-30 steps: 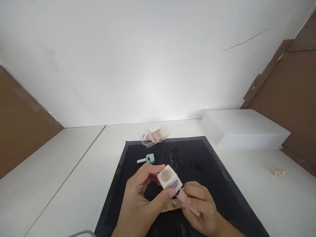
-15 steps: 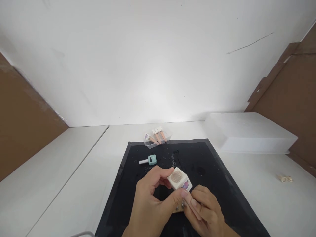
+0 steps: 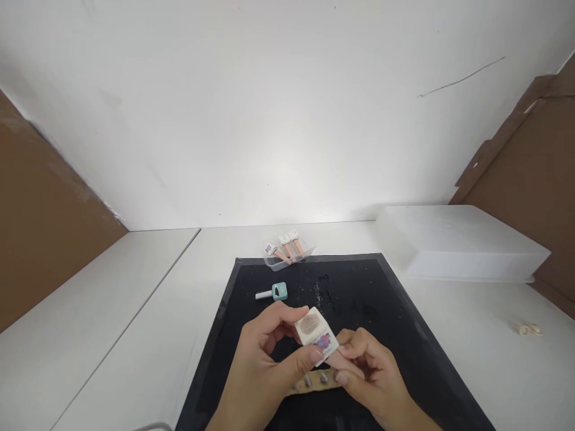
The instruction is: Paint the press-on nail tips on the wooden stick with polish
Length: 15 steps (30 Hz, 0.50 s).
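My left hand (image 3: 265, 365) pinches a small white square block (image 3: 315, 334) between thumb and fingers; the block has a brownish round face on top and a purple picture on its side. A pink handle runs from the block into my right hand (image 3: 368, 371), whose fingers close round it. Both hands hover over a black mat (image 3: 381, 317). Under them lies a tan strip with small metal pieces (image 3: 314, 380).
A mint-green and white small tool (image 3: 274, 292) lies on the mat's far part. A clear tray with several similar pink-handled pieces (image 3: 287, 248) sits behind the mat. A white plastic box (image 3: 458, 242) stands at the right, small beige rings (image 3: 525, 327) near it.
The block has turned slightly in my fingers and shifted a little left and down; the tan strip beneath shows more. Both hands keep their hold.
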Each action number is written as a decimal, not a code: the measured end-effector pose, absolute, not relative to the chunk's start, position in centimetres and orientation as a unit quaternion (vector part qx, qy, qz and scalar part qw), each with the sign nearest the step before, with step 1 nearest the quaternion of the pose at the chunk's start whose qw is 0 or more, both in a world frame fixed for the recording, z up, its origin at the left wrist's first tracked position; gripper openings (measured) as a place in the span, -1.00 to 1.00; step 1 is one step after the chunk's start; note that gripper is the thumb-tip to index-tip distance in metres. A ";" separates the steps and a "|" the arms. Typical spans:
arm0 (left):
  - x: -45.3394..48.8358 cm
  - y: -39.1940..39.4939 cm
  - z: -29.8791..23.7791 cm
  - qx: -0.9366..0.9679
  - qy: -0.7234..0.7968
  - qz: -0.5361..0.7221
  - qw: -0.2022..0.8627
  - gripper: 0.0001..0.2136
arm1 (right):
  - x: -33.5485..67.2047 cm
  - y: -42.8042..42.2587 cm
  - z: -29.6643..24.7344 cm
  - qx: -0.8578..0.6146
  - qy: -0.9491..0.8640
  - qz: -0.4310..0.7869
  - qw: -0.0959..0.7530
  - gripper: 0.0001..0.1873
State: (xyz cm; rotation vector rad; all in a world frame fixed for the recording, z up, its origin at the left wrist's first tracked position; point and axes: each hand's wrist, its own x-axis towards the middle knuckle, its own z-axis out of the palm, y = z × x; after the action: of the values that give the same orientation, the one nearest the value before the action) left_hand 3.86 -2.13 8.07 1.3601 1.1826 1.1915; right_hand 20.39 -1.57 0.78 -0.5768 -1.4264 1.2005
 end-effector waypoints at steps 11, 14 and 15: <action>2.7 -1.4 7.2 0.444 0.486 0.593 0.463 -0.78 | 21.0 -0.7 -0.4 -0.275 -0.495 0.616 0.547 -0.81; 2.4 -1.5 7.3 0.440 0.489 0.593 0.464 -0.78 | 21.0 -0.7 -0.4 -0.282 -0.491 0.626 0.536 -0.84; 2.4 -1.5 7.3 0.439 0.489 0.592 0.466 -0.78 | 21.0 -0.7 -0.3 -0.285 -0.489 0.629 0.532 -0.85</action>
State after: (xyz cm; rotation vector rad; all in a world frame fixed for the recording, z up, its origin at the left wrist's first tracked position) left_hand 2.42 -1.49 7.30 1.0788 1.2009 1.4544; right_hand 21.00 -0.74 -0.32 -0.6800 -1.1670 1.5006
